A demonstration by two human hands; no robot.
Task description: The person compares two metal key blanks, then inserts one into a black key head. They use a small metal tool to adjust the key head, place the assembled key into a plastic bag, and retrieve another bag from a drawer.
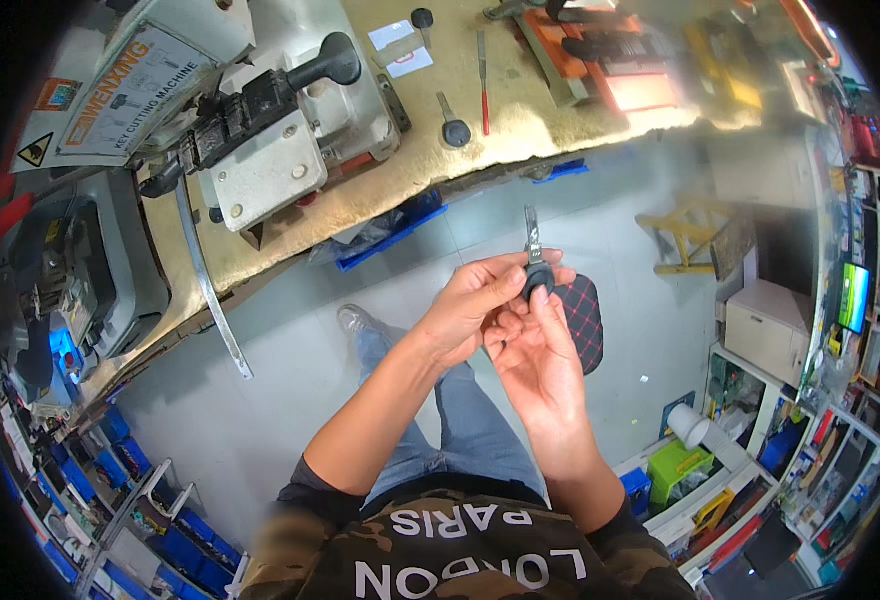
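A key (pixel 534 252) with a round black head is held up in front of my body, its metal blade pointing away from me. My left hand (pixel 472 308) pinches the key's head from the left between thumb and fingers. From below, my right hand (pixel 542 370) presses its thumb on the same black head, with its other fingers curled. My fingers partly cover the head. Beyond them, on the bench, lie another black-headed key (pixel 455 132) and a thin file (pixel 485 110) with a red handle.
A key cutting machine (pixel 272 175) stands on the worn bench (pixel 415 165) at the far left. A metal strip (pixel 212 290) juts past the bench edge. Right of my hands is a dark checked stool seat (pixel 585 325). Shelves with blue bins (pixel 175 550) line the lower left.
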